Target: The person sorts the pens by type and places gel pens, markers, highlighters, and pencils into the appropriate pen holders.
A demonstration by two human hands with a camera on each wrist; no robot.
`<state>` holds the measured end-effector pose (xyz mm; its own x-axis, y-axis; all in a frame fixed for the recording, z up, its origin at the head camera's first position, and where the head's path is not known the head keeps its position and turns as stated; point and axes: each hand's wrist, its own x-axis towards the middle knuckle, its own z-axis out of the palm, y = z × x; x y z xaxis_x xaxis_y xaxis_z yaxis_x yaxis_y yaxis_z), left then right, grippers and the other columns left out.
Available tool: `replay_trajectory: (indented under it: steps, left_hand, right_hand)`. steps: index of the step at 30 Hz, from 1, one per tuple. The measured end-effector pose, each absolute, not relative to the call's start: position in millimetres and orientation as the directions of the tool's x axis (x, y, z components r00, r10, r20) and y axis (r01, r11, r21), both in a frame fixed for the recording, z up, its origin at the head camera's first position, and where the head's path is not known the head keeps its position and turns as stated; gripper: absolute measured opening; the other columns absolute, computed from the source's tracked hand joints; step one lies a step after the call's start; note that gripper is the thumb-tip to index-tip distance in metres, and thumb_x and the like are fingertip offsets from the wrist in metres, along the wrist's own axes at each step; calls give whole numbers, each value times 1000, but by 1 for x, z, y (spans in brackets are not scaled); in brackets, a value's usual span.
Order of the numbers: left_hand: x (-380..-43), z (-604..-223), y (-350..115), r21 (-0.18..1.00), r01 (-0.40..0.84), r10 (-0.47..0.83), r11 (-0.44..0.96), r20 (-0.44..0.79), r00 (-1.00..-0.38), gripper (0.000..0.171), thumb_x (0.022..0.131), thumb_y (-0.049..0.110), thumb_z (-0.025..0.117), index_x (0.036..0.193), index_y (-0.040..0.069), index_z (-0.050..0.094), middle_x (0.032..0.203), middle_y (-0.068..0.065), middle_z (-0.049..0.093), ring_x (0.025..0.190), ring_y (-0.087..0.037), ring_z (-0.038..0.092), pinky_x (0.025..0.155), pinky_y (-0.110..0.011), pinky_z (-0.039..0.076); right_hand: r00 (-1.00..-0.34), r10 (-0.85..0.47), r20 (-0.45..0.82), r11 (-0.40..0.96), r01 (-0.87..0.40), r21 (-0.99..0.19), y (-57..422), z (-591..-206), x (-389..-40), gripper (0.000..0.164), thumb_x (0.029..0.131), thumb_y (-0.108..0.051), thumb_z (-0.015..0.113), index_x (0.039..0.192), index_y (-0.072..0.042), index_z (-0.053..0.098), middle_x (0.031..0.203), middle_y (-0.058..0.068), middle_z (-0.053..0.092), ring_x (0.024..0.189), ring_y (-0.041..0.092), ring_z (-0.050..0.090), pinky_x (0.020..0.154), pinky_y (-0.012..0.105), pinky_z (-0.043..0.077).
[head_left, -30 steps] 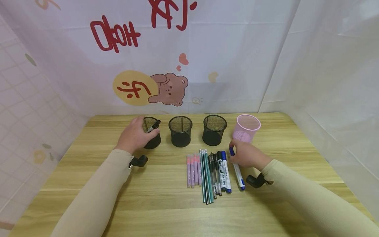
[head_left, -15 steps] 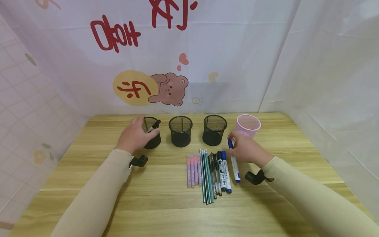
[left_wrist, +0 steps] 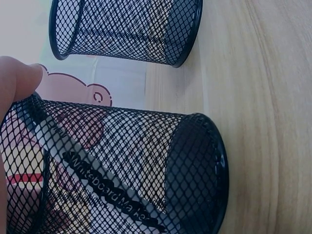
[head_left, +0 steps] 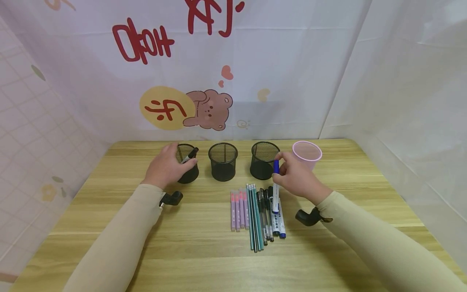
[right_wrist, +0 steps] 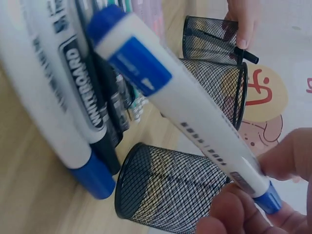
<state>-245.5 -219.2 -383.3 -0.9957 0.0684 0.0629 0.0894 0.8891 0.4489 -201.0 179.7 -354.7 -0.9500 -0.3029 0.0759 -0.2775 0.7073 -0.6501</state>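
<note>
Marker (head_left: 275, 198) in the grip of the right hand (head_left: 299, 178): was pinched by its upper blue end, hung steeply over the other markers (head_left: 281, 227) between middle and right edge of the worktop (head_left: 204, 259). With the left hand (head_left: 166, 168), held the black cup (head_left: 190, 174) nearest the worktop's far left corner, with a black marker (head_left: 190, 155) slanting inside.

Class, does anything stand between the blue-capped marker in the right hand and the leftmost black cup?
Yes: the second black cup and third black cup stand roughly along the way from the blue-capped marker. The left hand is at the leftmost cup, where a black-capped marker leans in the opening.
</note>
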Motion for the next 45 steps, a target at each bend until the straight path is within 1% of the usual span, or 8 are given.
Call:
replay_trajectory:
  steps: [6, 13, 17, 24, 30, 34, 40, 45]
  left_hand:
    - [-245, -383, -218, 451, 87, 68, 888, 59, -996, 107, 93, 75, 56, 166, 3, 23, 168, -25, 34, 148, -50, 42, 118, -67, 38]
    - [-245, -382, -218, 448, 80, 64, 890, 50, -997, 106, 94, 73, 56, 166, 3, 23, 168, -25, 33, 147, -51, 43, 117, -68, 39]
    - [-244, -381, -217, 445, 79, 64, 892, 50, -997, 105, 94, 73, 56, 166, 3, 24, 168, -24, 34, 145, -51, 45, 116, -68, 41]
    - [-244, -381, -218, 454, 84, 65, 887, 58, -996, 101, 95, 69, 59, 165, 4, 26, 166, -24, 36, 144, -52, 46, 115, -69, 40]
    - [-244, -381, -217, 447, 86, 66, 890, 60, -996, 103, 94, 72, 58, 165, 4, 26, 166, -25, 35, 144, -52, 45, 115, -69, 40]
    - [-244, -382, -217, 446, 85, 62, 891, 65, -996, 104, 94, 73, 57, 165, 4, 26, 167, -25, 35, 145, -51, 44, 115, -69, 40]
    - [-245, -384, -219, 444, 81, 60, 892, 63, -996, 105, 93, 74, 56, 165, 4, 26, 166, -24, 36, 143, -52, 46, 115, -69, 41]
    - [-244, -383, -219, 449, 86, 65, 890, 61, -996, 105, 93, 75, 56, 165, 3, 27, 166, -25, 36, 142, -52, 47, 114, -68, 42]
  right_hand:
    - [-956, -262, 129, 664, -275, -695, 170, -354, -203, 43, 92, -8, 72, 129, -3, 49, 76, 8, 68, 65, 18, 59, 59, 30, 51]
    - [-951, -246, 189, 515, -294, -805, 153, -351, -205, 48, 95, -2, 70, 135, 3, 45, 79, 10, 64, 65, 19, 54, 57, 25, 48]
    - [-947, -224, 231, 445, -310, -840, 141, -351, -207, 45, 95, -1, 69, 133, -1, 44, 81, 10, 64, 66, 19, 55, 57, 24, 46]
    - [-931, -183, 317, 351, -363, -863, 121, -348, -209, 42, 97, -3, 68, 132, -4, 45, 88, 15, 69, 72, 22, 59, 61, 23, 47]
    - [-919, -117, 377, 256, -395, -882, 104, -350, -214, 43, 99, -3, 67, 134, -6, 41, 88, 14, 68, 69, 17, 59, 61, 22, 47]
    - [-908, -66, 413, 200, -418, -886, 92, -351, -219, 43, 99, -2, 67, 133, -3, 41, 88, 12, 66, 69, 12, 57, 61, 21, 45]
    - [-899, -1, 437, 129, -434, -892, 75, -351, -224, 41, 100, -3, 68, 132, -4, 42, 92, 14, 69, 69, 11, 58, 62, 21, 46]
    - [-897, 38, 441, 112, -435, -893, 63, -349, -225, 40, 101, -6, 67, 133, -4, 43, 95, 17, 70, 69, 10, 57, 61, 23, 44]
